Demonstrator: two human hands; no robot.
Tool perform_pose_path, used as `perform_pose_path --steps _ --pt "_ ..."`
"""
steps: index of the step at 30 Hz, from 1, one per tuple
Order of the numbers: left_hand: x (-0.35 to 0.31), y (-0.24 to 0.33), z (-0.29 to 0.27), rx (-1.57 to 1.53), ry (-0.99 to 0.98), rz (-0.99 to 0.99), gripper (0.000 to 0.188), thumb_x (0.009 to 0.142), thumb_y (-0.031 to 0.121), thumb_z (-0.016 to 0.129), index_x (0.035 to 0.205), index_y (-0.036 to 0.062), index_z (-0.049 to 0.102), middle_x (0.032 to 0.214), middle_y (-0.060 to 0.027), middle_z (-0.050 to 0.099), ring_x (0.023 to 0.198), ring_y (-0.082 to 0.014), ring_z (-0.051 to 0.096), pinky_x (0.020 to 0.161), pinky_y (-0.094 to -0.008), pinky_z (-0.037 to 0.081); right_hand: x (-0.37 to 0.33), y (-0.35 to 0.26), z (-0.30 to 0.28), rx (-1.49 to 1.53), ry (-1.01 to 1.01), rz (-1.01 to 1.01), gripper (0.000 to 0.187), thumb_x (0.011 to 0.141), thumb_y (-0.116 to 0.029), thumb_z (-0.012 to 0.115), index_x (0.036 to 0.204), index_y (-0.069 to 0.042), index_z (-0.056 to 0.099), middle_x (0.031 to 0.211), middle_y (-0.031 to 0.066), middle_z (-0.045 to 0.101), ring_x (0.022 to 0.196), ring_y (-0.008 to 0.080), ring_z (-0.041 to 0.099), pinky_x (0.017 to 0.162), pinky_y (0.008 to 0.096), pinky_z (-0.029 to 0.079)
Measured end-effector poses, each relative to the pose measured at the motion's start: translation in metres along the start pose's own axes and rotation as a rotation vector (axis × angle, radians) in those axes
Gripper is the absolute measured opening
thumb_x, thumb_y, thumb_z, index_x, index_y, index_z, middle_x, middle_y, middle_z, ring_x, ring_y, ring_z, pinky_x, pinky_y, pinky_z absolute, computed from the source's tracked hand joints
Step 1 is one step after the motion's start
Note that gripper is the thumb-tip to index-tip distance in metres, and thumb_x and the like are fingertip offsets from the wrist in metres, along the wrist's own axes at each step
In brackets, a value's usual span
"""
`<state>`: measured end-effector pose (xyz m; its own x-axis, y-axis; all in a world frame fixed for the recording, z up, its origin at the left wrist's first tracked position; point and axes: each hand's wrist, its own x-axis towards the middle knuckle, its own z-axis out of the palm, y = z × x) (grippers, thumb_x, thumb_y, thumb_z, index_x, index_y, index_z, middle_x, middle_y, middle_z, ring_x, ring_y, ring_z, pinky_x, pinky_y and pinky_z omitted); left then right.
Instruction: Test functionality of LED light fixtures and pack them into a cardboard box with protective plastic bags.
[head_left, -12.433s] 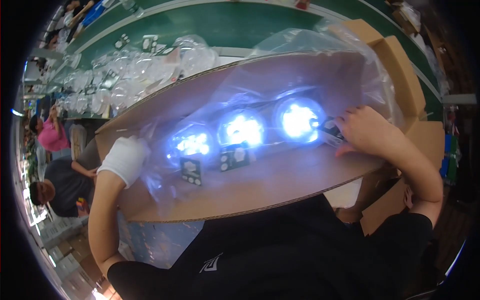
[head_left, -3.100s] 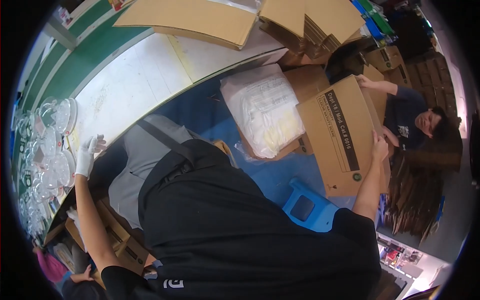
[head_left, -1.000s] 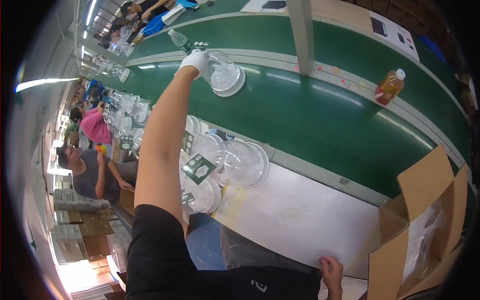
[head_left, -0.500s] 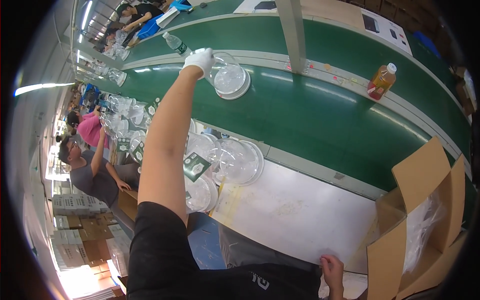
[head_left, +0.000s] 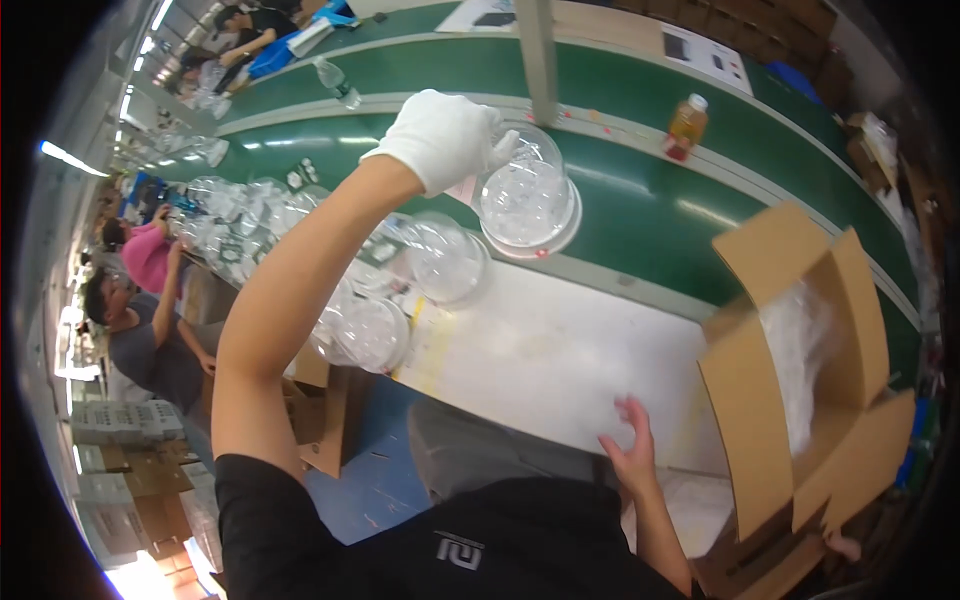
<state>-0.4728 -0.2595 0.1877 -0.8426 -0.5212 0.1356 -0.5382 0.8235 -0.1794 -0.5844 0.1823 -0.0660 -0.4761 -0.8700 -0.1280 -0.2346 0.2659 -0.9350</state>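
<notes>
A white glove covers my left hand (head_left: 447,138), which is closed on the upper rim of a clear plastic dome (head_left: 527,200) with a round white base. The dome is at the near edge of the green conveyor belt. Bare and unoccupied, my right hand (head_left: 632,447) is over the front of the white worktop (head_left: 540,345), its fingers apart. Beside my left forearm, similar clear domes (head_left: 445,260) stand on the worktop's left part, one of them (head_left: 365,330) at the front edge.
An open cardboard carton (head_left: 765,375) lined with clear plastic stands at the right. Across the belt are a drink bottle (head_left: 687,128) and a clear water bottle (head_left: 338,82). A metal post (head_left: 538,60) rises beyond the belt. Co-workers (head_left: 150,335) are at the left.
My left hand has brought the dome nearer and to the right, toward the worktop. My right hand has risen farther over the worktop and its fingers have spread.
</notes>
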Motion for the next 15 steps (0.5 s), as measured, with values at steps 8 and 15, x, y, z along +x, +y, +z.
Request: perform_pose_path --steps 8,15 --pt "-0.106 0.145 0.017 -0.404 0.075 0.022 0.037 0.095 0.043 0.060 0.078 0.0108 0.068 0.058 -0.0078 0.066 0.059 -0.0284 0.068 0.061 -0.0401 0.055 0.034 -0.008 -0.004 -0.173 0.169 -0.305 0.130 0.058 -0.015 0.096 0.160 0.000 0.017 0.165 0.0209 0.027 0.151 0.0369 0.030 0.124 0.0423 0.026" --pt "-0.159 0.209 0.071 -0.452 0.105 0.019 0.034 0.092 0.040 0.065 0.080 0.0087 0.065 0.066 -0.0146 0.066 0.063 -0.0338 0.068 0.059 -0.0443 0.055 0.022 0.053 0.007 -0.468 0.163 -0.364 0.127 0.061 -0.045 0.094 0.157 0.001 0.023 0.161 0.0244 0.032 0.149 0.0409 0.033 0.122 0.0609 0.020"
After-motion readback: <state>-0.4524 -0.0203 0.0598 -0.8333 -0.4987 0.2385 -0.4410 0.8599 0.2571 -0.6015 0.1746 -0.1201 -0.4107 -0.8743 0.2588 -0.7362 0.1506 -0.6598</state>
